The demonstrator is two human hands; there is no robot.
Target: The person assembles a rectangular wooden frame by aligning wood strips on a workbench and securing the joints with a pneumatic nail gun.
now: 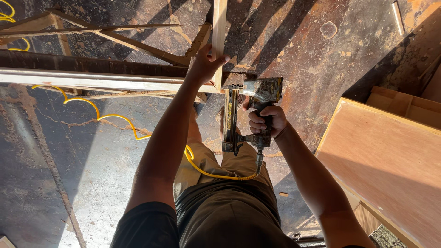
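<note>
Head view, looking straight down past my own legs. My left hand is wrapped around the upright wooden strip, fingers closed on it just above where it meets the long horizontal rail. My right hand is clenched on the grip of the pneumatic nail gun, its nose resting against the joint of strip and rail. The yellow coiled air hose runs from the gun's base across the stained floor.

Progress, as I judge it: the frame is partly built (diagonal braces already sit behind the rail), and this joint is lined up. I cannot tell whether any nail is in it yet. A plywood cabinet stands at right.
</note>
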